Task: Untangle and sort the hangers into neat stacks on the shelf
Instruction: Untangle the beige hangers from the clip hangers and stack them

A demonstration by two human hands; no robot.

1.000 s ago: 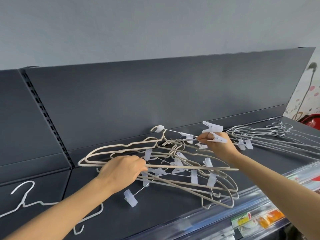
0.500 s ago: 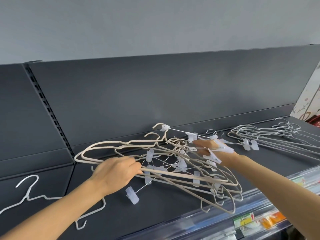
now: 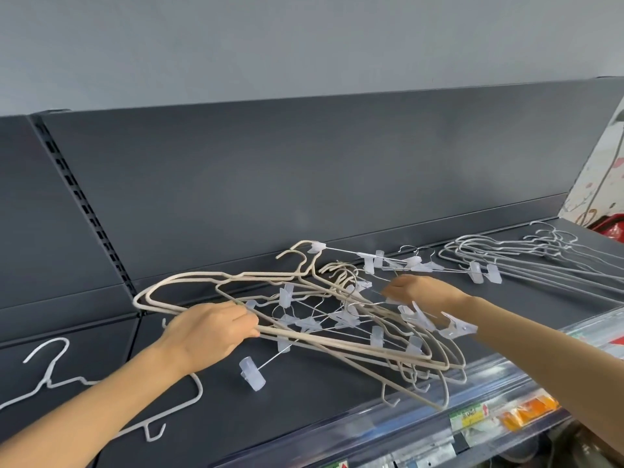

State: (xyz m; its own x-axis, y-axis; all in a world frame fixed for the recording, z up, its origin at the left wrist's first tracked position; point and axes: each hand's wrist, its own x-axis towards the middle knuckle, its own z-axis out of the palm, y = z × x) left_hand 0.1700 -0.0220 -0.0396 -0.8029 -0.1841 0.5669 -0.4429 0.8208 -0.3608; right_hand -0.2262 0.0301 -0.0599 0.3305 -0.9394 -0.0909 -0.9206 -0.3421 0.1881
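A tangle of beige hangers [image 3: 189,278] mixed with wire clip hangers [image 3: 250,372] lies in the middle of the dark shelf [image 3: 304,420]. My left hand [image 3: 209,332] grips the lower bars of the beige hangers at the tangle's left side. At the tangle's right side, my right hand [image 3: 422,293] pinches a thin wire clip hanger, whose clear clips [image 3: 456,328] hang below my wrist. A neat stack of grey hangers [image 3: 540,261] lies at the right of the shelf. A single white hanger [image 3: 50,376] lies at the left, partly under my left forearm.
The shelf's dark back panel [image 3: 304,184] rises right behind the hangers, with a slotted upright [image 3: 84,204] at the left. A clear price rail with labels [image 3: 472,417] runs along the front edge. Bare shelf shows between the white hanger and the tangle.
My right hand has come down from above the tangle, lowering the clip hanger into the pile's right side. My left hand has kept its grip on the beige hangers.
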